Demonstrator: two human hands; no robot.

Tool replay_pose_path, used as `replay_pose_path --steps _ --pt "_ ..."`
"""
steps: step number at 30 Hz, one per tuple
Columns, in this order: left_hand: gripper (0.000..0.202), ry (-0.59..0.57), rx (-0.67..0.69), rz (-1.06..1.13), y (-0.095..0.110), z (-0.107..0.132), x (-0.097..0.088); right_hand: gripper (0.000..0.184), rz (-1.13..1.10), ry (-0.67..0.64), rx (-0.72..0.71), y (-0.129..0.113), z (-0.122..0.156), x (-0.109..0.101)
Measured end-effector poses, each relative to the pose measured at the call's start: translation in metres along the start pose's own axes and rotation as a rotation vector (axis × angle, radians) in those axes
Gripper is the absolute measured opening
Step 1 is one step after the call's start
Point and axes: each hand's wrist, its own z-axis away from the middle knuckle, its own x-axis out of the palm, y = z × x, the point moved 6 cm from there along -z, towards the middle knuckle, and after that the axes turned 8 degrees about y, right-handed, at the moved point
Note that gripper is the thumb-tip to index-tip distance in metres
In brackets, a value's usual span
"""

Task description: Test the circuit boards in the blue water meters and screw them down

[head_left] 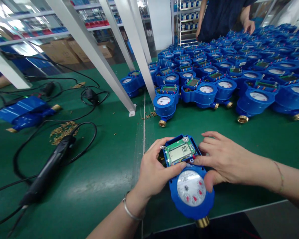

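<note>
A blue water meter point(191, 202) is held just above the green bench mat point(102, 196), directly in front of the person, with its dial facing up and its brass end fitting point(202, 221) toward the person. The electronics module point(179, 150), with its display board exposed, lies at the far end of the meter. The left hand point(159, 169) is curled closely around the module's left side, with the wrist low. The right hand point(226, 159) is spread wide across the right side, with the fingers reaching the module and the thumb set against the dial rim. Steady handling is best served by keeping the board unobstructed and the meter supported by both hands. An electric screwdriver point(48, 172) lies to the left, and rows of blue water meters point(254, 99) stand beyond
</note>
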Motion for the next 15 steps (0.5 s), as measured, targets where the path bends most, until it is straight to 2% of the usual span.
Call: replay_pose_path --steps 7,15 --pt "0.053 0.004 0.015 -0.009 0.004 -0.001 -0.001 0.055 0.007 0.018 -0.179 0.005 0.003 -0.012" --pt "0.054 0.002 0.021 -0.024 0.003 -0.001 -0.002 0.065 -0.012 -0.098 -0.076 0.012 0.000 -0.001"
